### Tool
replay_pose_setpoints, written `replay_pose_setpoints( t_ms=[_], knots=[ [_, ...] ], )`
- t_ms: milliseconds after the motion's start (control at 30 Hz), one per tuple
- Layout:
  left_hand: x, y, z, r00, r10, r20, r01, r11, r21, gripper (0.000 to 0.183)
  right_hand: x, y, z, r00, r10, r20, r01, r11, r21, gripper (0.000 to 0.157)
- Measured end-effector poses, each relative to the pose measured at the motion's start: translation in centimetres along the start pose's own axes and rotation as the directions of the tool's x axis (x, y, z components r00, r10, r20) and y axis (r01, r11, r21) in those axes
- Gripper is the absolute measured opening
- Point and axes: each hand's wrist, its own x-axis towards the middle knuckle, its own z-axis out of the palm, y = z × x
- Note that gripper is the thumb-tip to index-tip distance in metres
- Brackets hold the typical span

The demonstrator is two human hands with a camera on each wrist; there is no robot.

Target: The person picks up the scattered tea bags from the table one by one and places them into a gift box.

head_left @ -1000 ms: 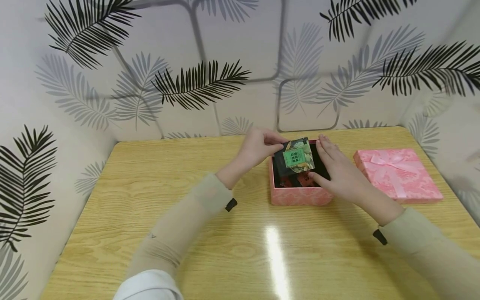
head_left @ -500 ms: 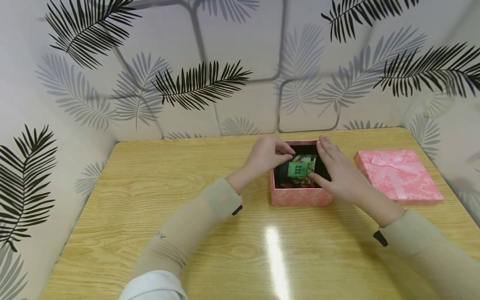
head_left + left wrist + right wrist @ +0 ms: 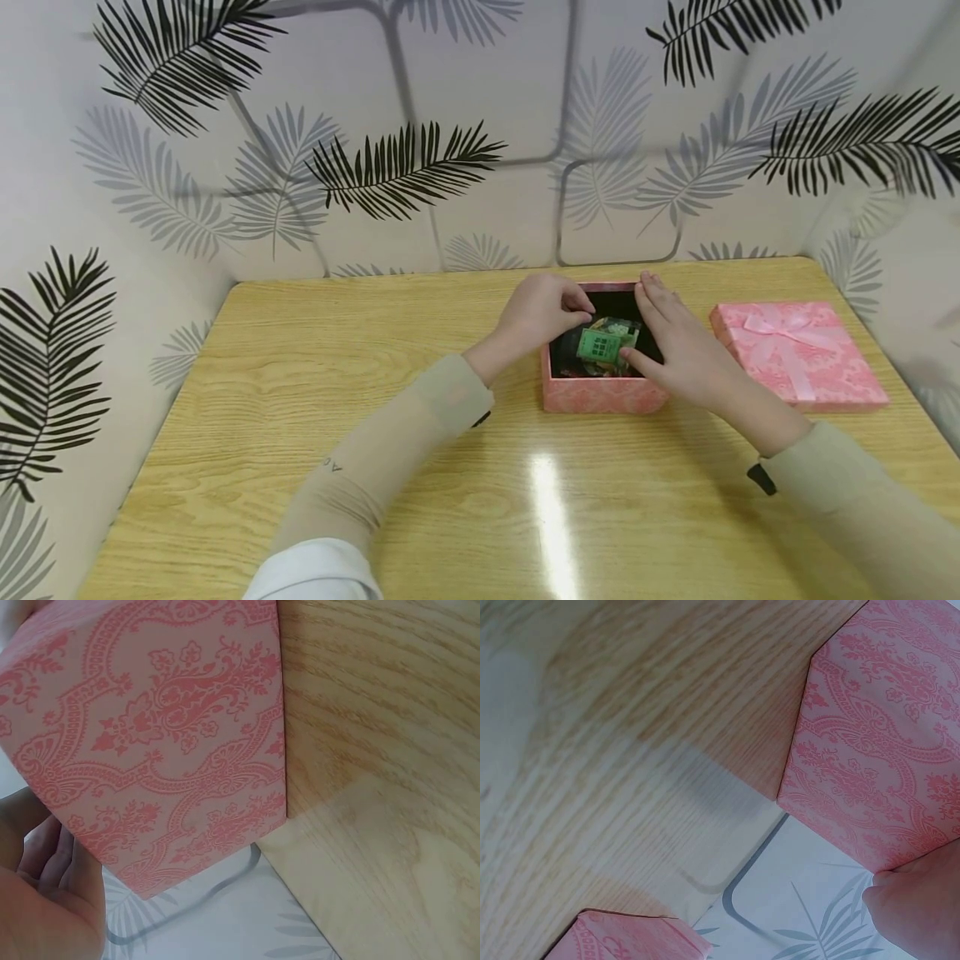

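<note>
A pink patterned box (image 3: 603, 396) with a black inside stands lidless on the wooden table. Inside it lies a dark sachet (image 3: 600, 345) with a green label, tilted. My left hand (image 3: 542, 307) reaches over the box's left rim, thumb and forefinger pinching the sachet's upper left edge. In the left wrist view, part of the left hand (image 3: 56, 900) shows beside the box's outer wall (image 3: 172, 735). My right hand (image 3: 684, 357) rests along the right rim with straight fingers, its thumb over the opening by the sachet. The right wrist view shows part of this hand (image 3: 919, 904) at the box's corner.
To the right of the box lies its pink lid (image 3: 802, 354) with a ribbon bow. The wooden table (image 3: 337, 333) stretches to the left and front. Behind it rises a wall (image 3: 510, 217) with a leaf pattern.
The left hand has moved right and down, lowering the sachet from above the rim into the box. The sachet has turned a little. The right hand stays at the right rim.
</note>
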Motion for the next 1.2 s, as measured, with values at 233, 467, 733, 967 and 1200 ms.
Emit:
replay_pose_setpoints(
  t_ms=[233, 467, 733, 967, 1200],
  knots=[
    [0.19, 0.17, 0.19, 1.000, 0.004, 0.002, -0.004, 0.998, 0.067, 0.011, -0.10, -0.06, -0.05, 1.000, 0.016, 0.016, -0.016, 1.000, -0.007, 0.092],
    [0.30, 0.20, 0.45, 1.000, 0.005, -0.010, -0.004, 0.989, 0.151, 0.011, -0.07, -0.05, 0.01, 1.000, 0.016, 0.008, -0.016, 1.000, 0.000, 0.092],
    [0.25, 0.21, 0.42, 0.999, 0.028, -0.022, -0.023, 0.982, 0.189, 0.014, 0.02, -0.04, -0.06, 1.000, 0.009, 0.004, -0.009, 1.000, -0.004, 0.092],
    [0.23, 0.21, 0.38, 0.999, 0.022, -0.029, -0.016, 0.983, 0.185, 0.013, 0.05, -0.06, -0.09, 1.000, 0.004, 0.003, -0.004, 1.000, -0.004, 0.092],
    [-0.08, 0.22, 0.14, 1.000, 0.009, -0.017, -0.006, 0.991, 0.136, 0.015, 0.03, 0.03, 0.07, 1.000, 0.004, 0.002, -0.004, 1.000, -0.004, 0.092]
  ],
)
